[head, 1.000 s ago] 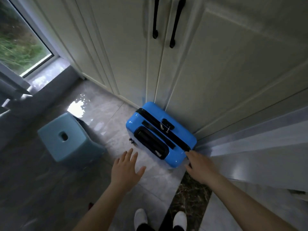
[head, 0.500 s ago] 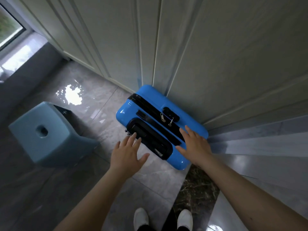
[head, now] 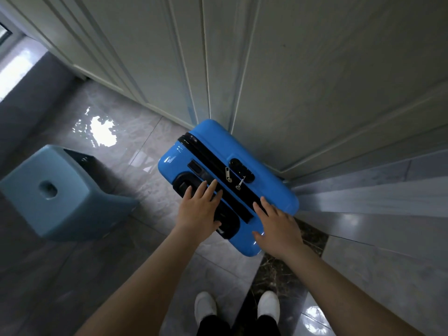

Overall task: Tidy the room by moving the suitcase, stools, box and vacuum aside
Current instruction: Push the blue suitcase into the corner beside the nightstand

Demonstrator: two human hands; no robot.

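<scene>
I am seeing both bare forearms reaching forward and down. The left hand (head: pixel 198 209) is lying flat, fingers straight and slightly spread, thumb out to the side. The right hand (head: pixel 278 226) is lying flat too, fingers together and pointing up-left, thumb splayed.

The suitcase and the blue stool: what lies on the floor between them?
Nothing: the head view shows only bare glossy tile floor between the suitcase and the blue stool.
</scene>
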